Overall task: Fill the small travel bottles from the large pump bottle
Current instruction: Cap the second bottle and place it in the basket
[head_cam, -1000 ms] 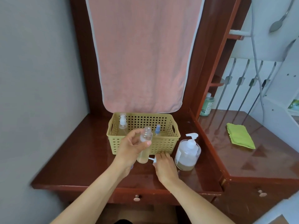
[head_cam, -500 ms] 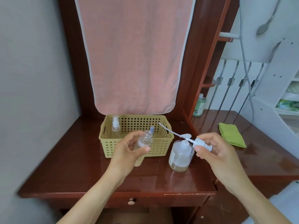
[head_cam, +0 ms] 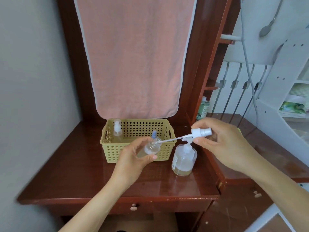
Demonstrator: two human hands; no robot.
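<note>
We grip tilted travel bottle [head_cam: 151, 148] in left hand [head_cam: 133, 158], 6 o'clock of basket [head_cam: 113, 154]. Right hand [head_cam: 222, 144] pinches spray cap [head_cam: 201, 132], dip tube [head_cam: 168, 140] tip at bottle mouth. Risks: thin tube bends, misses neck; tilt spills liquid onto tabletop [head_cam: 83, 173]. Pump bottle [head_cam: 184, 159] stands 4 o'clock of basket.

basket [head_cam: 138, 141] behind held bottle [head_cam: 151, 147], pump bottle [head_cam: 184, 160] right
</note>
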